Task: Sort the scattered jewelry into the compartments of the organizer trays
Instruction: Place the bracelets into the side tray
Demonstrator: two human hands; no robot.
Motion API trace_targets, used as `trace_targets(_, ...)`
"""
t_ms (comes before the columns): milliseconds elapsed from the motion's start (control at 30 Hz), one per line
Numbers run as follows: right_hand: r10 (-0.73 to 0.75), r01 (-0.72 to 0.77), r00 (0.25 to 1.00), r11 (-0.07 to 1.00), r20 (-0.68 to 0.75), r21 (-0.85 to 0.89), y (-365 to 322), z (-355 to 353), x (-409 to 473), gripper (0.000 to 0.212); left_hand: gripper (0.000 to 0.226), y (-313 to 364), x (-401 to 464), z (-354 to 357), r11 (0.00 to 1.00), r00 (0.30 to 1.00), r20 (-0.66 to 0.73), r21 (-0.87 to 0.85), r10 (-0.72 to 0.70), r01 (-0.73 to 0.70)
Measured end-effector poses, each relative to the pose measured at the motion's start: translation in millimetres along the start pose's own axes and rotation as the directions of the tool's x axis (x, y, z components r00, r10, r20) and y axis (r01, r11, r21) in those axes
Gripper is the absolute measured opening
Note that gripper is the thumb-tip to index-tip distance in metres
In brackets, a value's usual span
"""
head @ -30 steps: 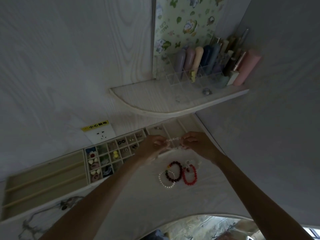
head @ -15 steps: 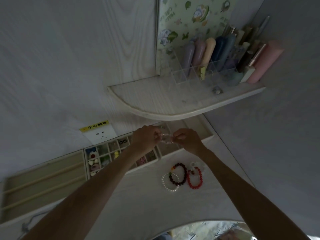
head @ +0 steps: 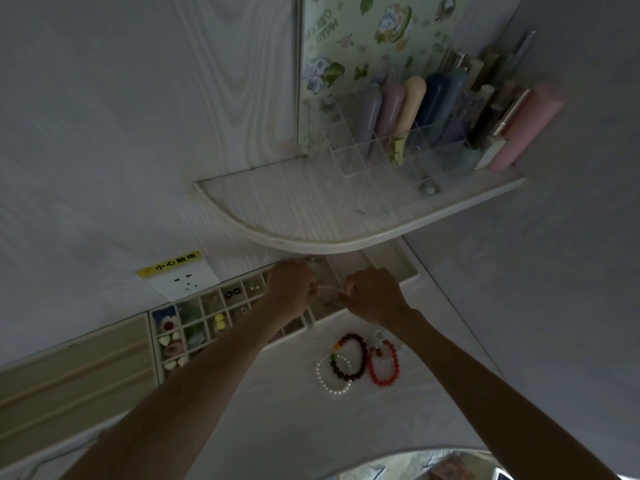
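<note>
Head view: the left hand and the right hand meet over the organizer tray at the back of the white table, under the rounded corner shelf. Both have their fingers curled, and between the two sets of fingertips a short pale beaded strand stretches, each hand pinching one end; it is too small and dim to say what kind of piece it is. Directly below the fingers lie the tray's long open sections. Left of the left hand's fingers runs the tray's grid of small compartments, holding little pieces such as a yellow pair and some white hearts. Nearer the person than the fingers, three bracelets lie on the table: a dark red bead bracelet, a bright red bracelet just right of it, and a white pearl bracelet overlapping the dark one's left edge. Farther left of the fingers sits a second tray with long beige slots
</note>
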State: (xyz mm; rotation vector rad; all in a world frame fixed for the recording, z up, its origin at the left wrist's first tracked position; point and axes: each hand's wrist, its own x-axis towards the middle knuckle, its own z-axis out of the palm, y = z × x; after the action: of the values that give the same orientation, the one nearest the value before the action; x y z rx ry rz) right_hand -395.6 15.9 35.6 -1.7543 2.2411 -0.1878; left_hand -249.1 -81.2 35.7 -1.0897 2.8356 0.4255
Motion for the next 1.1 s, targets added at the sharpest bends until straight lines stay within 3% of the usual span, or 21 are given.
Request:
trace_targets(233,-0.066,0.07,0.997,0.985,0.031,-0.158,-10,0,14,0.042,0.024,-6,4,8,1.0,0.999,-0.047,0.005,-0.009,0.009)
trace_targets(400,-0.058,0.068,0.996,0.982,0.064,-0.178,-13,-1,15,0.034,0.016,-4,0,5,1.0,0.992,-0.126,-0.026,-0.014,0.011)
trace_targets(500,-0.075,0.074,0.997,0.989,0.004,-0.124,-11,-1,15,0.037,0.021,-6,-8,6,0.993,0.992,-0.047,-0.003,0.116,-0.116)
trace_targets(567,-0.051,0.064,0.995,0.984,0.08,-0.169,-10,-2,16,0.036,0.029,-5,-14,8,0.982,0.983,0.042,0.053,0.178,-0.18)
trace_targets(767,-0.107,0.116,0.99,0.988,0.091,-0.103,4,-3,17,0.016,0.036,-1,-20,13,0.974,0.976,0.134,0.13,0.169,-0.187)
trace_targets(900,-0.291,0.293,0.956,0.938,0.037,-0.187,21,0,11,0.037,0.037,-3,-21,14,0.977,0.976,0.14,0.11,0.169,-0.185)
trace_targets(1000,-0.302,0.322,0.945,0.927,0.125,-0.194,22,3,9,0.045,0.052,-4,-22,15,0.983,0.981,0.11,0.08,0.157,-0.166)
trace_targets(1100,-0.311,0.343,0.936,0.911,0.164,-0.229,18,6,9,0.048,0.04,-3,-21,16,0.988,0.986,0.106,0.073,0.129,-0.137)
